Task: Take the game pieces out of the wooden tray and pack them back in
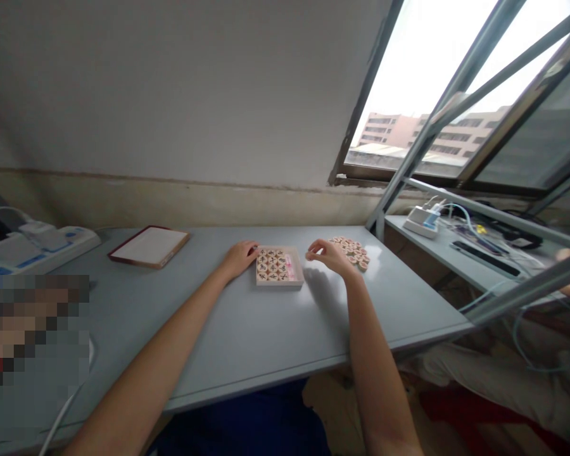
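On the table [247, 329], the shallow box [280, 289] is set between left hand [239, 258] and right hand [332, 256]. It is best steadied at its touched left edge (any grip cannot be told), additions being laid flat beside the rowed discs [272, 265]. The right fingertips are curled near the thumb; any pinched disc cannot be made out. The loose discs [358, 251] are partly hidden.

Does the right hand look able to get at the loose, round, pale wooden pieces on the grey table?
Probably yes: the right hand is close beside the round pieces, and no obstacle shows between them.
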Demonstrator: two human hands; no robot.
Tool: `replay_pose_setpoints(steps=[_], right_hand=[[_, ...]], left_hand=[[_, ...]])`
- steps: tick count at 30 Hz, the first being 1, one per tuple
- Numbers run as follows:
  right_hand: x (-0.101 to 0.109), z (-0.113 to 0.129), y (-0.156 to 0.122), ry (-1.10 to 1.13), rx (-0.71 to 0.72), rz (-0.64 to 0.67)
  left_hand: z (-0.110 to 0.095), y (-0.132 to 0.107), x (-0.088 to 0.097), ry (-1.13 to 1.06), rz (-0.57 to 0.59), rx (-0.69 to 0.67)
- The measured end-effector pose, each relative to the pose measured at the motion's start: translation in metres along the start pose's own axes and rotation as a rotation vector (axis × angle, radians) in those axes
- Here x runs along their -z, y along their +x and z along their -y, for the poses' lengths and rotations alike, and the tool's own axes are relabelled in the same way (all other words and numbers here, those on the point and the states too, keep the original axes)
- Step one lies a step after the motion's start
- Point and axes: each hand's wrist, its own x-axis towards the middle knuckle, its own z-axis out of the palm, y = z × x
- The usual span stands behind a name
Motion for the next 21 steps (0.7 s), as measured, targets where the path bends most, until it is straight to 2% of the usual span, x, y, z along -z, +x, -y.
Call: replay_pose_setpoints(steps=[2,4,7,10,15,18,21], right_hand=[[0.003,-0.009,-0.002,-0.158,-0.103,-0.026],[0.003,-0.016,-0.003,-0.263,-0.149,-0.044],[0.001,-0.027,-0.002,-0.35,-0.16,-0.19],[0.0,-0.04,-0.003,-0.387,-0.249,-0.327],[0.002,-0.059,-0.005,-0.383,-0.378,-0.427],[0.002,-0.059,-0.003,-0.419,-0.423,-0.532],[-0.001,-0.046,0.002,-0.479,-0.369,-0.619]], left_hand=[[0.0,0.0,0.0,-0.003,-0.003,-0.005],[0.001,0.0,0.0,0.0,-0.004,-0.007],[0.002,0.0,0.0,0.007,0.004,-0.007],[0.002,0.001,0.0,0.014,0.012,-0.003],[0.0,0.0,0.001,0.017,0.018,0.016],[0.0,-0.001,0.001,0.002,0.016,0.014],[0.001,0.0,0.001,-0.026,0.017,0.019]])
